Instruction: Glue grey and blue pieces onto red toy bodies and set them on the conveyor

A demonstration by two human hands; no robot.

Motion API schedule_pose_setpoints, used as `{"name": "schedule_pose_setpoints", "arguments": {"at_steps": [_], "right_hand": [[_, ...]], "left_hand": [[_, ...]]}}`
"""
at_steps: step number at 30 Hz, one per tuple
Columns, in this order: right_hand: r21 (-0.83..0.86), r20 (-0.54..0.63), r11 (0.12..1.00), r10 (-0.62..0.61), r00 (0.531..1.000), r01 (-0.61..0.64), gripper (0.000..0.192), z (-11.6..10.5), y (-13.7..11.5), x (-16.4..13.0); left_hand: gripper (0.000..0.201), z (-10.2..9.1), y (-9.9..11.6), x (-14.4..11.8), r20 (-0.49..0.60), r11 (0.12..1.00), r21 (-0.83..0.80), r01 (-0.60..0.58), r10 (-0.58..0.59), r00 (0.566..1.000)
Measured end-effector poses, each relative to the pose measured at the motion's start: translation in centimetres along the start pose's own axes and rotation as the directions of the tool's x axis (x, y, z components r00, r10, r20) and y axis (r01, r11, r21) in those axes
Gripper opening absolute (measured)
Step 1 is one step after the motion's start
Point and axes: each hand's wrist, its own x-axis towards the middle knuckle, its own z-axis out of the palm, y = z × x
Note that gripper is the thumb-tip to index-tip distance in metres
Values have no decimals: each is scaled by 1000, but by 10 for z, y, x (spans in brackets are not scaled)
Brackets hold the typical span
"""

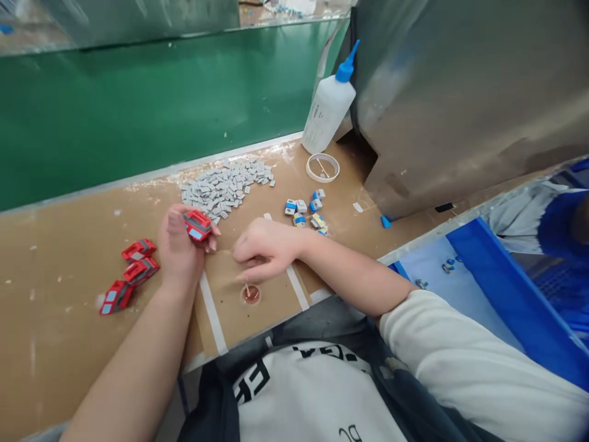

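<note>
Right now the left hand [179, 248] is gripping a red car [197, 224] tilted up, likely to expose its face; the right hand [264, 250] is pinching a thin stick [247, 290], tip dipping into the glue cap [251, 295]. Grey chips [223, 187] are lying close behind.

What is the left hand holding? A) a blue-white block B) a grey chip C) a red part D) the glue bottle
C: the left hand grips a red part in its fingers, while the bottle stands far back, untouched, and the grey chips lie in a pile on the table.
</note>
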Motion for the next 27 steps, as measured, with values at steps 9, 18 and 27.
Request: {"name": "schedule_pose_setpoints", "arguments": {"at_steps": [9,18,27], "right_hand": [[8,243,995,97,965,-102,51,9,-11,5],[109,220,993,16,975,-40,32,7,-19,4],[265,216,963,-21,976,-38,38,9,-16,5]], "left_hand": [[58,2,-8,1,13,992,29,121,-121,993],[54,8,1,-2,-25,978,102,180,-179,984],[23,5,0,-1,2,969,67,237,-238,971]]}}
